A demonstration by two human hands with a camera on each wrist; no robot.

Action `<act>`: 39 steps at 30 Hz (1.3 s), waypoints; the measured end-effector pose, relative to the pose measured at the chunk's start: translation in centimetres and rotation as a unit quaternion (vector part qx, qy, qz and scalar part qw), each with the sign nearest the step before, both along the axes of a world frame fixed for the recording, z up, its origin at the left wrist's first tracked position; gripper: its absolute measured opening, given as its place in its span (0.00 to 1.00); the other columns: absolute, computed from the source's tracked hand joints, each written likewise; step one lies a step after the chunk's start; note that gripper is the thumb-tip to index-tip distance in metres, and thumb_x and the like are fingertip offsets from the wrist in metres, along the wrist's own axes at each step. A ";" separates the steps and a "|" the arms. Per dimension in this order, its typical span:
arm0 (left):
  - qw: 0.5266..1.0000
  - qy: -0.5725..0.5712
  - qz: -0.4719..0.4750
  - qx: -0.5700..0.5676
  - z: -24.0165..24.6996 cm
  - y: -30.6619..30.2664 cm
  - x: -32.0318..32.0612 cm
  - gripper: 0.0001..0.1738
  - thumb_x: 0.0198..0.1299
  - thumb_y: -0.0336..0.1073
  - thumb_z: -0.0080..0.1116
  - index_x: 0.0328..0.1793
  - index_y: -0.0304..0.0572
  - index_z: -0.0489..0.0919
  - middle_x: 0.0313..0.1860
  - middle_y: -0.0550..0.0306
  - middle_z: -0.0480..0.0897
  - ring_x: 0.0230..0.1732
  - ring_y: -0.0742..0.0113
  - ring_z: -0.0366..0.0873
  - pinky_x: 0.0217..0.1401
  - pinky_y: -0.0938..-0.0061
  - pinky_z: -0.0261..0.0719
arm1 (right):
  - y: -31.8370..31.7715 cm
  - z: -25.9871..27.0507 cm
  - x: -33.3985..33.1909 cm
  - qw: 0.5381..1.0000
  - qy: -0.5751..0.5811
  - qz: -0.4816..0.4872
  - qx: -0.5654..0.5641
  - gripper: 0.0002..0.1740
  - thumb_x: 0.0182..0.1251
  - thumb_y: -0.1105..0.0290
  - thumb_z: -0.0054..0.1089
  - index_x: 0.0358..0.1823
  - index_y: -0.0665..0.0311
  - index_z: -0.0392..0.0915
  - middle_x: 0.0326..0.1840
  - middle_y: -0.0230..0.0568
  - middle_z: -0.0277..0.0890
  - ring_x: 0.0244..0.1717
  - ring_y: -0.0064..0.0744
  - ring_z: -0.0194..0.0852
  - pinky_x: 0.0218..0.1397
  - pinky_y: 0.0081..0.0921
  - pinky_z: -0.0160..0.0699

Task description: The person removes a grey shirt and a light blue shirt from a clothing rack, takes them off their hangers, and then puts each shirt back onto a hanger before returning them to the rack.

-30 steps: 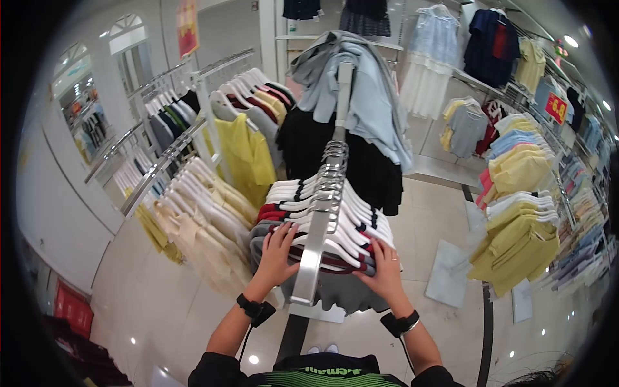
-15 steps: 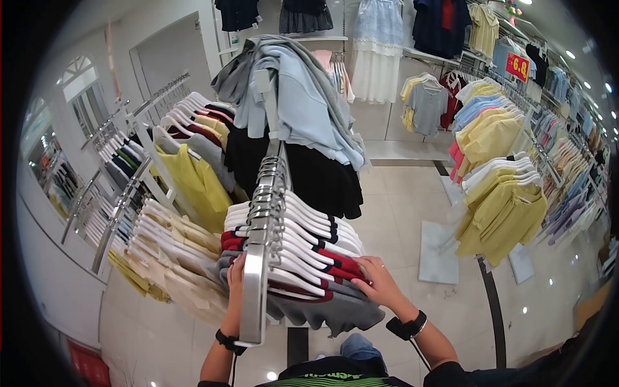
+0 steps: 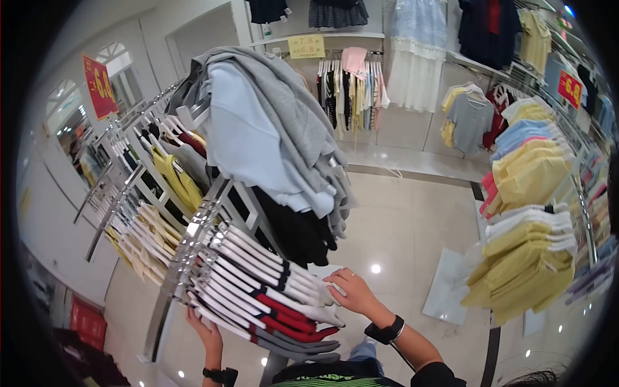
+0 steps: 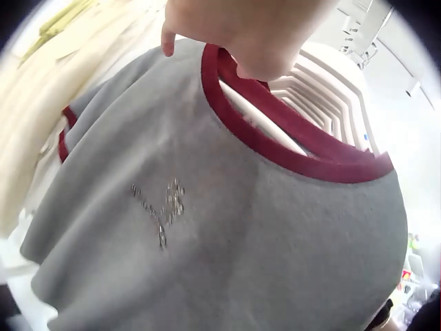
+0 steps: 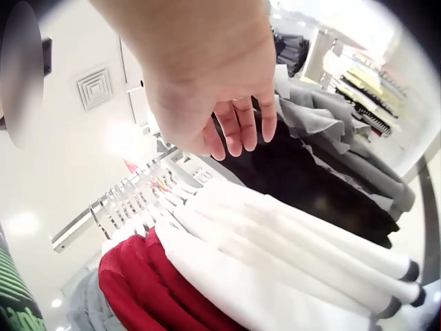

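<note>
Shirts on white hangers hang along a metal rail (image 3: 193, 238): grey ones in front, red ones (image 3: 293, 319) behind, then white ones (image 3: 303, 284) with dark trim. In the head view my left hand (image 3: 206, 332) is at the left side of the front shirts. The left wrist view has that hand (image 4: 255, 31) at the shoulder of a grey shirt (image 4: 207, 207) with a maroon collar and a glittery motif; some fingers are hidden. My right hand (image 3: 353, 293) is beside the shoulders of the white shirts. Its loosely bent fingers (image 5: 244, 124) hold nothing in the right wrist view.
Grey and light blue garments (image 3: 258, 129) are draped over the rack's far end, with black clothing (image 3: 290, 226) hanging below. Another rack (image 3: 132, 219) stands close on the left. Yellow tops (image 3: 522, 271) hang on the right above a white base plate (image 3: 445, 290).
My right hand has left the red and grey shirts and moved back to the white ones. The rack has shifted left in the head view. My left hand remains by the front shirts.
</note>
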State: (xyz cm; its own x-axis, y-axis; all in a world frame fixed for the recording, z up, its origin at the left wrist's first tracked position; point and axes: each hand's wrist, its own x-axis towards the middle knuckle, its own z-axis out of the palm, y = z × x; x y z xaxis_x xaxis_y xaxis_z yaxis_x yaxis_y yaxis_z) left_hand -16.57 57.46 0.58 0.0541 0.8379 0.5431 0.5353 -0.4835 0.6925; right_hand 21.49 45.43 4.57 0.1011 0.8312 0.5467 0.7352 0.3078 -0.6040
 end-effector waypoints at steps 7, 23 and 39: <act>0.738 0.388 -0.183 -0.521 -15.2 -11.9 -5.9 0.15 0.56 0.40 0.50 0.48 0.48 0.76 0.39 0.39 0.78 0.44 0.40 0.74 0.47 0.57 0.73 | 0.1 -0.4 7.4 0.998 0.025 0.063 0.010 0.04 0.54 0.74 0.56 0.31 0.63 0.77 0.29 0.38 0.72 0.34 0.39 0.71 0.36 0.31 0.72; 0.804 0.363 -0.362 -0.301 -23.5 -18.3 7.4 0.16 0.62 0.38 0.44 0.52 0.39 0.74 0.46 0.48 0.78 0.44 0.55 0.74 0.48 0.66 0.71 | 10.1 10.4 15.6 0.979 0.015 0.123 0.159 0.12 0.53 0.74 0.58 0.41 0.64 0.75 0.35 0.43 0.71 0.36 0.43 0.71 0.36 0.31 0.72; 0.849 0.274 -0.267 -0.364 -18.6 -11.1 20.0 0.16 0.63 0.37 0.45 0.53 0.39 0.74 0.45 0.49 0.78 0.43 0.55 0.74 0.48 0.66 0.71 | 33.5 31.4 13.9 0.973 -0.034 0.203 0.104 0.41 0.54 0.49 0.60 0.59 0.75 0.59 0.56 0.61 0.64 0.56 0.54 0.64 0.56 0.36 0.65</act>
State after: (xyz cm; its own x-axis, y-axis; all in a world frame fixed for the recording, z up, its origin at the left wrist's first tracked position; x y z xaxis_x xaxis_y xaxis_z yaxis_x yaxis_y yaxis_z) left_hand 3.44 46.40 -18.06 0.6097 0.7173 -0.3372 0.7125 -0.3096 0.6296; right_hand 35.36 78.94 35.97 -0.2559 0.6662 0.7005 0.5638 0.6915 -0.4516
